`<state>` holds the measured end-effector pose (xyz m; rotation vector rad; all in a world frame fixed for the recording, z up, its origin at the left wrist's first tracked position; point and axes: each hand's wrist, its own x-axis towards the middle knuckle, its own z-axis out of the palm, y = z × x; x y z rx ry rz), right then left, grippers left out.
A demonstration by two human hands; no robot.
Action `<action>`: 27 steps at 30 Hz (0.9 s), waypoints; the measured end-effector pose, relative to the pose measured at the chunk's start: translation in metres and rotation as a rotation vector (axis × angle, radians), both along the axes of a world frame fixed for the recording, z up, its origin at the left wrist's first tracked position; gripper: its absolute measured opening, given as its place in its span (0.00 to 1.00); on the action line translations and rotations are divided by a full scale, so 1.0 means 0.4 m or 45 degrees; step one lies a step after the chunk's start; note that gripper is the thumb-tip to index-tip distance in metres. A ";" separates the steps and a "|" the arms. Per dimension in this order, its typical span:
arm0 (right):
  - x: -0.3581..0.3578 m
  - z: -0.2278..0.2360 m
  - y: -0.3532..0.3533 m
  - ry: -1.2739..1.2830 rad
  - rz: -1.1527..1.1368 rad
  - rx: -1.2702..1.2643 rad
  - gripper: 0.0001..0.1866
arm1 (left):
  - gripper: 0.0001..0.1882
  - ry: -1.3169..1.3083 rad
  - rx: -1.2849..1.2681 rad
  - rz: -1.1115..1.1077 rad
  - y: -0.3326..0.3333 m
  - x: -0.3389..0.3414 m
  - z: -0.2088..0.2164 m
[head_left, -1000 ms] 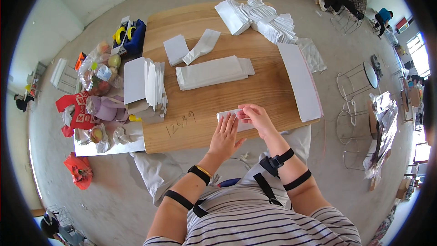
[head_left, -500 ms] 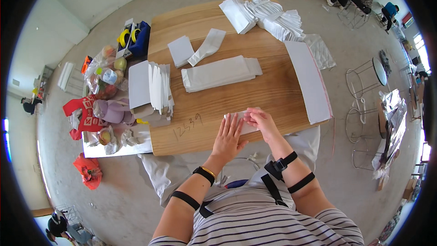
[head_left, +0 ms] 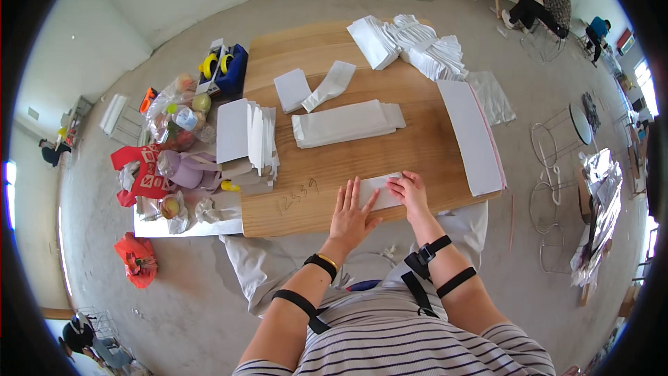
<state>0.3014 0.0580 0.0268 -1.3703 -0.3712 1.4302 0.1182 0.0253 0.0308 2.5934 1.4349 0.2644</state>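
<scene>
A small white folded paper piece (head_left: 380, 193) lies at the near edge of the wooden table. My left hand (head_left: 350, 214) rests flat over its left end, fingers spread and thumb out. With fingers bent together, my right hand (head_left: 412, 198) pinches the paper at its far right side; the exact fingertip contact is partly hidden. Farther off lies a stack of long flat white paper sleeves (head_left: 344, 127). Behind that stack are a white square piece (head_left: 291, 89) and a single bent white strip (head_left: 330, 86).
Standing white cards (head_left: 261, 136) crowd the table's left edge. Bundled white paper (head_left: 428, 49) sits at the far right, above a long white board (head_left: 472, 136). A blue tape dispenser (head_left: 231, 73), bagged food and a lilac bag (head_left: 189, 168) are on the left. Other people sit farther away.
My left hand has slid slightly left off the paper's middle, baring more of it. My right hand has shifted slightly right, its fingers still bent. The whole view has tilted a little.
</scene>
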 end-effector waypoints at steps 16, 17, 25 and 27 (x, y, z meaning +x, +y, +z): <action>-0.006 -0.047 0.002 -0.176 0.016 0.122 0.17 | 0.34 0.100 -0.032 0.049 -0.003 0.009 -0.020; -0.006 -0.046 0.004 -0.186 0.011 0.123 0.16 | 0.34 0.106 -0.036 0.041 -0.001 0.010 -0.017; -0.021 -0.042 0.004 -0.253 0.005 0.103 0.16 | 0.34 0.099 -0.031 0.051 -0.006 0.002 -0.018; -0.016 -0.053 0.003 -0.265 -0.005 0.123 0.16 | 0.34 0.090 -0.019 0.044 -0.006 0.006 -0.019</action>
